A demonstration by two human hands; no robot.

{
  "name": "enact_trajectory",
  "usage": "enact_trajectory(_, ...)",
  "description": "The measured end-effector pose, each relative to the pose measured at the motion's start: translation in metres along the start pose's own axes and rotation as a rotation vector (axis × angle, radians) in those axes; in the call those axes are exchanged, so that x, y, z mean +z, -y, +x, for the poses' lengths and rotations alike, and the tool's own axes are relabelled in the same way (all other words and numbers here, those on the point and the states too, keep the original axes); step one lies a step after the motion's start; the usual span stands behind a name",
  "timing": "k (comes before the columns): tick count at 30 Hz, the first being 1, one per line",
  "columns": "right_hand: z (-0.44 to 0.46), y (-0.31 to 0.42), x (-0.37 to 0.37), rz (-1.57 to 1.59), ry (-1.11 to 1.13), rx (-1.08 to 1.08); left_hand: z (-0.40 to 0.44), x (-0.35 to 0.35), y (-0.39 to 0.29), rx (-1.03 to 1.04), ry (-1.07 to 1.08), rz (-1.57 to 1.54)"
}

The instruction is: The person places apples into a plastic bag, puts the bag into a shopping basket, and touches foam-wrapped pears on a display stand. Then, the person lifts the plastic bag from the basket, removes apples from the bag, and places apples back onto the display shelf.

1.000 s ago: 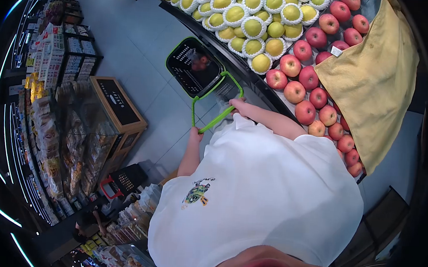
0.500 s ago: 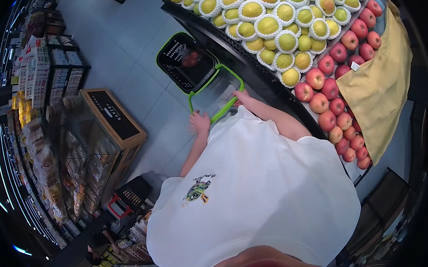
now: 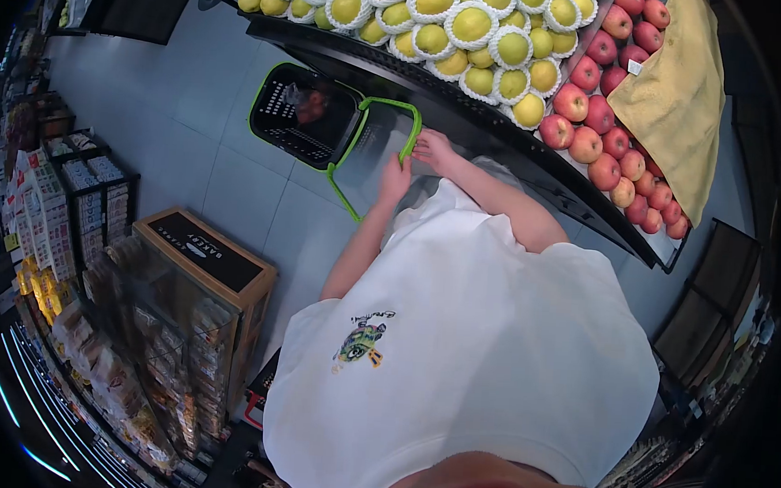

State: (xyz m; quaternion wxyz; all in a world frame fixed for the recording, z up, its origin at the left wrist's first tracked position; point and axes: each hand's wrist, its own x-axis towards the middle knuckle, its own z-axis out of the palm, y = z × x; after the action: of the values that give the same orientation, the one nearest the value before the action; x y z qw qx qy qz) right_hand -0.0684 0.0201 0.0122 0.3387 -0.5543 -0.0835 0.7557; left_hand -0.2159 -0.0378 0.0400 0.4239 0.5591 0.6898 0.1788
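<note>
A black basket with a green rim (image 3: 258, 104) hangs or stands at the upper middle, with a reddish thing in clear plastic (image 3: 310, 107) inside. Its green handle (image 3: 396, 105) reaches toward my body. My left hand (image 3: 395, 181) is closed at the handle's near end, fingers partly hidden. Just beside it, my right hand (image 3: 434, 151) has its fingertips pinched on the same end of the handle. Another green bar (image 3: 343, 196) slants down from the basket's near corner, left of my left hand.
A dark-edged fruit stand (image 3: 356, 55) holds yellow fruit in white foam nets (image 3: 473, 24) and red apples (image 3: 604, 171), partly under a yellow cloth (image 3: 672, 104). A wood-framed bakery case (image 3: 260, 295) stands at the left. A red-handled basket (image 3: 253, 406) is partly hidden by my shirt.
My left hand has left the handle's left corner, opened briefly, and closed beside my right hand. The basket appears farther left; the view has turned, and the fruit stand's edge lies flatter.
</note>
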Motion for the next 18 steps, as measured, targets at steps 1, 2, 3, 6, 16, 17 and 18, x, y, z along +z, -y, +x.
enact_trajectory(1,-0.002,0.007,0.0,0.014,0.009,-0.024,0.008,0.0,0.001,0.032,-0.009,0.002)
enact_trajectory(2,-0.005,0.013,-0.002,0.018,0.003,-0.025,0.016,0.002,0.001,0.034,-0.002,0.003)
enact_trajectory(3,-0.005,0.017,-0.006,-0.006,-0.022,-0.027,0.024,0.005,0.004,0.024,0.036,0.011)
enact_trajectory(6,-0.003,0.03,-0.022,0.012,-0.032,-0.002,0.036,0.016,0.007,0.008,0.05,0.01)
enact_trajectory(16,-0.034,0.06,-0.068,-0.309,0.073,0.019,0.047,0.041,0.021,-0.087,0.154,0.079)
enact_trajectory(17,-0.043,0.068,-0.073,-0.29,0.065,0.008,0.047,0.042,0.018,-0.071,0.165,0.092)
enact_trajectory(18,-0.051,0.075,-0.078,-0.352,0.127,-0.096,0.049,0.045,0.02,-0.039,0.11,0.079)
